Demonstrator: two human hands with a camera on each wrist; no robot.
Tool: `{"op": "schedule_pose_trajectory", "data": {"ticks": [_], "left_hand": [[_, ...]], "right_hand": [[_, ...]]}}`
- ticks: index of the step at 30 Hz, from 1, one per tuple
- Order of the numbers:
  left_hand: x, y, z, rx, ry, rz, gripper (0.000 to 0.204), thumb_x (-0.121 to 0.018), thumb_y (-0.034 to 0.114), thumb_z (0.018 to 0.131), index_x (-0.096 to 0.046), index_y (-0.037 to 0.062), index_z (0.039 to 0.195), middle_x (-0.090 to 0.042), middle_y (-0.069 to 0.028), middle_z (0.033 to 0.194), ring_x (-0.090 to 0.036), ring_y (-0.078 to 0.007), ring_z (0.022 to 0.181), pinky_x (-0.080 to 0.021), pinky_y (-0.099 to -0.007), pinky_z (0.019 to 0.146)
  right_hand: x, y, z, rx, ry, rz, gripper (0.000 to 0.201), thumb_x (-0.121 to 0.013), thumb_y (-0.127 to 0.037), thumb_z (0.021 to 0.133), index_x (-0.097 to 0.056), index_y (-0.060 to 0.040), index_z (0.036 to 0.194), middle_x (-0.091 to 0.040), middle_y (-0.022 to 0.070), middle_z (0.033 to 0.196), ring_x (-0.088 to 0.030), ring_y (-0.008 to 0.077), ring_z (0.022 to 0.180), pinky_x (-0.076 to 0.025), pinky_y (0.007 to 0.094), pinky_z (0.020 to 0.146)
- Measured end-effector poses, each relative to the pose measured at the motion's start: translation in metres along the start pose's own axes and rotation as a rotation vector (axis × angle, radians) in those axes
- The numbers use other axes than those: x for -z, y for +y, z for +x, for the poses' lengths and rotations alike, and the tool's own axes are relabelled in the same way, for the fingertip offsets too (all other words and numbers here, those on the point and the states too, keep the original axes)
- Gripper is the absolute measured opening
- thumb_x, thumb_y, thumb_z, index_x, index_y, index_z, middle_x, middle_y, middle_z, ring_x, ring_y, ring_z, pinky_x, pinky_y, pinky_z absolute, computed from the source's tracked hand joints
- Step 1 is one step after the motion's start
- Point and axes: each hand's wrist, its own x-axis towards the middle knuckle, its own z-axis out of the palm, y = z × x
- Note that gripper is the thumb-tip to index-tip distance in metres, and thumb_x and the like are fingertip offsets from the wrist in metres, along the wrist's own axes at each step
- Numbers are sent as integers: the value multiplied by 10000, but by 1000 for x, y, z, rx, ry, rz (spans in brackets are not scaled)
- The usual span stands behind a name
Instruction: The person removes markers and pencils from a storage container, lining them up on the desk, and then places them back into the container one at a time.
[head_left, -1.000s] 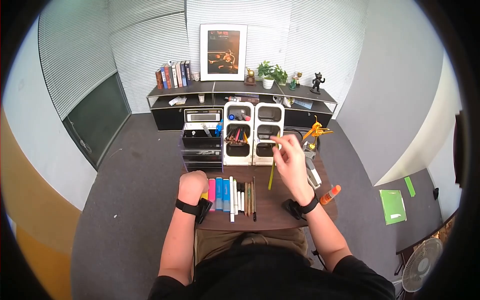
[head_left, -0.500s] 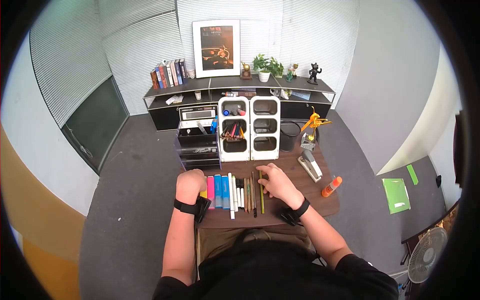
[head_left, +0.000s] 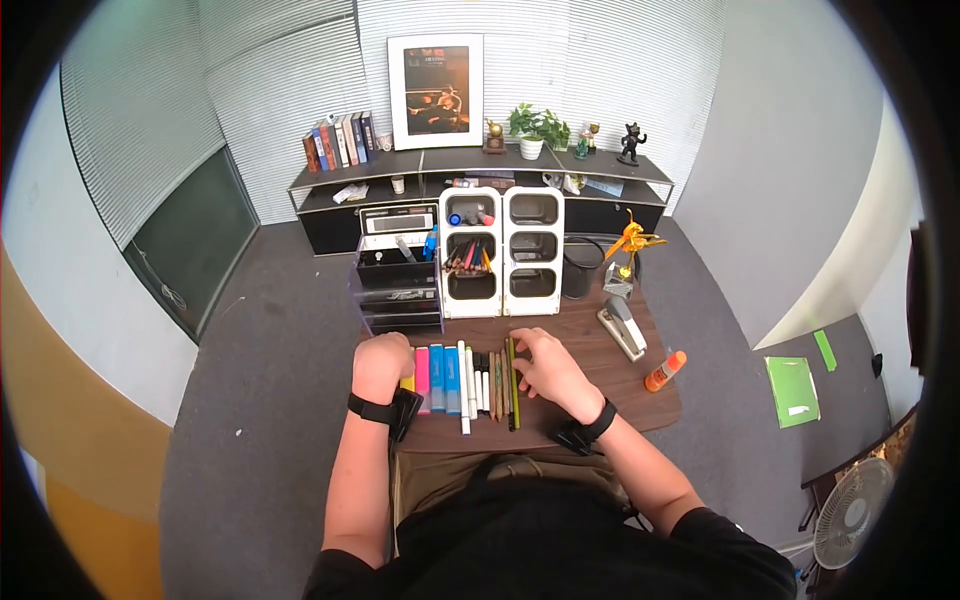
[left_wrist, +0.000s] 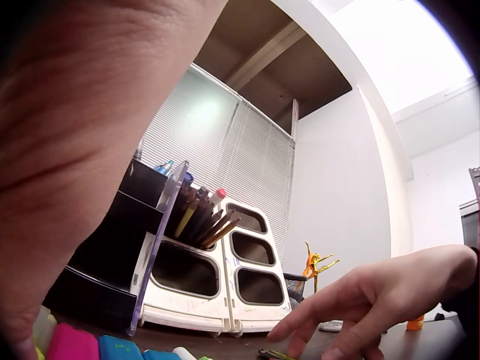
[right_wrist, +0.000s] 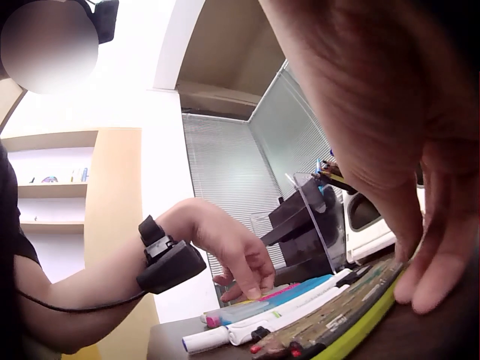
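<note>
Pens and pencils lie side by side in a row on the brown desk (head_left: 590, 400). My left hand (head_left: 382, 365) rests at the row's left end, its thumb at the yellow highlighter (head_left: 407, 383). Rightward follow a pink highlighter (head_left: 422, 378), two blue highlighters (head_left: 452, 385), white markers (head_left: 465, 405) and wooden pencils (head_left: 498, 390). At the right end lies a yellow-green pencil (right_wrist: 360, 330). My right hand (head_left: 550, 370) is beside it, with extended fingertips (right_wrist: 424, 292) touching its outer side in the right wrist view.
Behind the row stand a dark drawer organizer (head_left: 400, 300) and two white three-compartment holders (head_left: 534, 250); the left one contains pencils (head_left: 468, 258). To the right are a mesh bin (head_left: 577, 280), a stapler (head_left: 622, 330), an orange glue stick (head_left: 665, 372) and a golden ornament (head_left: 630, 245).
My right hand has come down from near the holders with the yellow-green pencil, laid it at the row's right end and slid it left against the others. My left hand has stayed put.
</note>
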Motion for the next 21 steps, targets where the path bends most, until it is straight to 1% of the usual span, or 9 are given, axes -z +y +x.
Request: {"op": "schedule_pose_trajectory", "data": {"ticks": [1, 3, 4, 5, 8, 10, 17, 19, 21], "left_hand": [[4, 2, -4, 17, -40, 12, 249, -733, 174, 922, -862, 65, 1105, -809, -187, 1215, -791, -363, 1130, -644, -441, 944], [9, 5, -7, 20, -49, 3, 249, -738, 175, 918, -863, 66, 1104, -810, -186, 1212, -792, -365, 1126, -646, -445, 940], [10, 5, -8, 18, -59, 8, 249, -744, 175, 914, -863, 67, 1104, -811, -186, 1209, -794, -367, 1123, -648, -449, 935], [11, 6, -7, 20, -56, 0, 249, -744, 175, 914, -863, 67, 1104, -811, -186, 1209, -794, -367, 1123, -648, -449, 935], [7, 6, -4, 39, -58, 7, 255, -756, 180, 905, -863, 65, 1106, -817, -180, 1199, -797, -369, 1119, -650, -451, 926], [0, 2, 2, 15, 19, 0, 186, -831, 191, 839, -840, 13, 891, -832, -132, 840, -830, -292, 811, -648, -425, 755], [0, 2, 2, 10, 11, 7, 161, -817, 172, 834, -842, 22, 886, -828, -138, 836, -828, -294, 815, -648, -425, 749], [5, 3, -1, 25, -49, -14, 238, -775, 173, 879, -870, 67, 1070, -829, -180, 1149, -809, -376, 1086, -654, -438, 898], [2, 3, 1, 21, -37, -13, 234, -773, 170, 880, -870, 66, 1065, -830, -181, 1145, -809, -375, 1086, -654, -439, 896]], "right_hand": [[-2, 10, 7, 3, -7, -8, 449, -688, 75, 981, -627, 39, 1425, -632, 160, 1234, -760, 256, 794, -658, 370, 672], [-4, 41, 27, 425, 312, -466, 385, -741, 15, 964, -670, 34, 1342, -629, 202, 1251, -752, 370, 850, -668, 469, 802], [5, 17, 25, 303, 221, -455, 367, -764, -12, 942, -697, 13, 1302, -606, 213, 1345, -716, 414, 1048, -633, 518, 928], [8, 11, 32, 309, 218, -461, 367, -764, -12, 942, -697, 13, 1302, -606, 213, 1345, -716, 414, 1048, -633, 518, 928], [12, -1, 50, 649, 266, -544, 425, -731, 42, 918, -686, 33, 1341, -510, 215, 1584, -587, 399, 1362, -554, 486, 1105], [12, -7, 64, 711, 291, -573, 443, -721, 53, 914, -675, 49, 1355, -492, 218, 1616, -565, 413, 1386, -532, 485, 1138], [12, -14, 85, 832, 389, -584, 450, -668, 82, 916, -671, 59, 1365, -633, 209, 1501, -606, 381, 1360, -514, 482, 1137], [18, -17, 79, 831, 435, -522, 452, -666, 86, 916, -676, 50, 1367, -643, 197, 1494, -630, 381, 1344, -524, 477, 1129], [23, -22, 74, 830, 472, -497, 445, -668, 86, 917, -685, 44, 1360, -661, 181, 1477, -652, 377, 1327, -535, 475, 1119]]}}
